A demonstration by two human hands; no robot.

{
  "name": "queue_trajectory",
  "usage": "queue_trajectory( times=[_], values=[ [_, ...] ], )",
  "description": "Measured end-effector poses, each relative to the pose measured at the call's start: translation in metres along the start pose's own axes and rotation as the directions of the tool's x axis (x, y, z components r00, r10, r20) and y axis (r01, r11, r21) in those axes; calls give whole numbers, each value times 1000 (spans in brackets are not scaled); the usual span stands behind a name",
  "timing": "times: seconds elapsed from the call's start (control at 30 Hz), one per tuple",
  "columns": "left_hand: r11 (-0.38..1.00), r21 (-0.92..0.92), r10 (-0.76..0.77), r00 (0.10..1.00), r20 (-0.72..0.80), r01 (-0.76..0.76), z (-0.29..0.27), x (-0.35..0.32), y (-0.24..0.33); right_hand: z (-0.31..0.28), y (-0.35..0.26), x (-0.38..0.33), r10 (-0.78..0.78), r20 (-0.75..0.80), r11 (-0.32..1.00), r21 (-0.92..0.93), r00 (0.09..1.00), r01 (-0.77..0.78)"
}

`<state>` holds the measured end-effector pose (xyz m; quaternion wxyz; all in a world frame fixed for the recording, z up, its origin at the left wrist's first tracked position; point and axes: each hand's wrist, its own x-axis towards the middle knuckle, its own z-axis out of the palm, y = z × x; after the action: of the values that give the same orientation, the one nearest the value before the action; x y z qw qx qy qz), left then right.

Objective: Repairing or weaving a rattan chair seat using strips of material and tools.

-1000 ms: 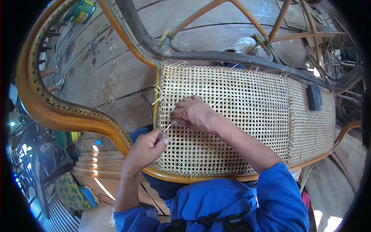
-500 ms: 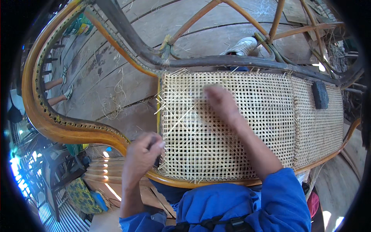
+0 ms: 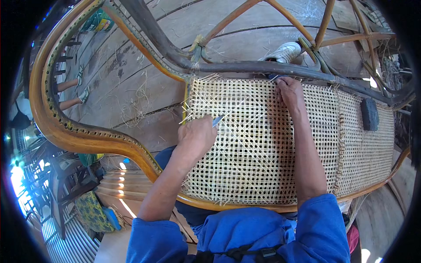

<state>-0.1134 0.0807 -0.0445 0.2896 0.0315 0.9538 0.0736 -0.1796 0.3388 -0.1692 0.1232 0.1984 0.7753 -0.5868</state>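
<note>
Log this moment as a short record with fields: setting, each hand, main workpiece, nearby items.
Setting: wooden plank floor, seen from above
Workpiece: woven cane panel in a curved rattan chair frame
Left hand: rests near the panel's left edge, grip closed on a small metal blade
Right hand: at the panel's far edge, fingers pressed by the dark frame rail
Loose ends: cane strand tips stick out at the left edge
Nearby: dark block on the weave, white shoe beyond the rail

Cane-weaving workshop: rattan chair frames [image 3: 79, 127], plank floor [image 3: 144, 83].
</note>
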Motion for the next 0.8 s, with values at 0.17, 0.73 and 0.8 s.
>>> queue_trajectory(
  times=[0.17, 0.73, 0.8],
  values=[
    [987, 31, 157, 987, -25, -156, 7, 2, -6, -4, -4, -1, 9, 14, 998, -55, 1000, -8],
    [998, 33, 59, 997, -56, -57, -59, -56, -11, 50, -52, -71, -374, 553, 757, -282, 744, 590],
    [992, 120, 29, 999, 26, -32, -48, -27, -4, 40, -52, -65, -255, 607, 758, -357, 752, 546]
  ],
)
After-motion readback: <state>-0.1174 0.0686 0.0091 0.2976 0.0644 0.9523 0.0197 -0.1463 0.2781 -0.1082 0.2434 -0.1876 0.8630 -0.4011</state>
